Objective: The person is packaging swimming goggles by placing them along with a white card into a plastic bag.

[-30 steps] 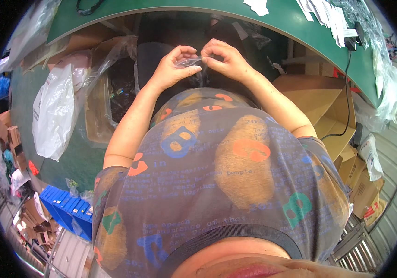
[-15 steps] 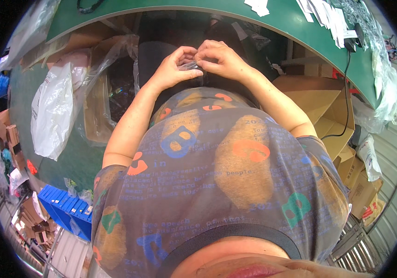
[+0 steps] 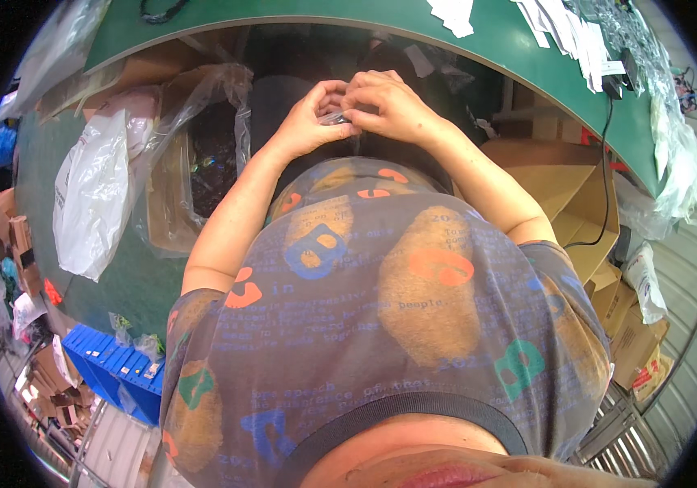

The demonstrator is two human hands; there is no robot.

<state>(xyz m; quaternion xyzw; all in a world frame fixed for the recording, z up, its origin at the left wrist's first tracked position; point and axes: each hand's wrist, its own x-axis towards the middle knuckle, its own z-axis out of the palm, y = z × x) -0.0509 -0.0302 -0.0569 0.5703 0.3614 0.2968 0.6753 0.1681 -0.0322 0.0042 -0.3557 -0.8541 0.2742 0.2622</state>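
Observation:
My left hand [image 3: 313, 120] and my right hand [image 3: 387, 104] meet in front of my body, over a dark area below the curved table edge. Fingers of both are bent inward and closed around a small piece of clear, shiny plastic [image 3: 334, 119]. Most of that piece is hidden by the fingers, so its full shape does not show. To the left of my left arm stands an open cardboard box [image 3: 171, 199] with a clear plastic liner [image 3: 241, 106] and dark contents. A white plastic bag [image 3: 92, 199] lies beside it.
A green table [image 3: 300, 10] curves across the far side, with white paper slips [image 3: 564, 37] and clear plastic wrap [image 3: 678, 154] at right. A black cable [image 3: 609, 163] hangs there. Open cardboard boxes [image 3: 540, 183] stand right, blue bins [image 3: 117, 366] at lower left.
Both hands stay together with little movement. The fingers have shifted slightly, and less of the clear plastic shows below them now.

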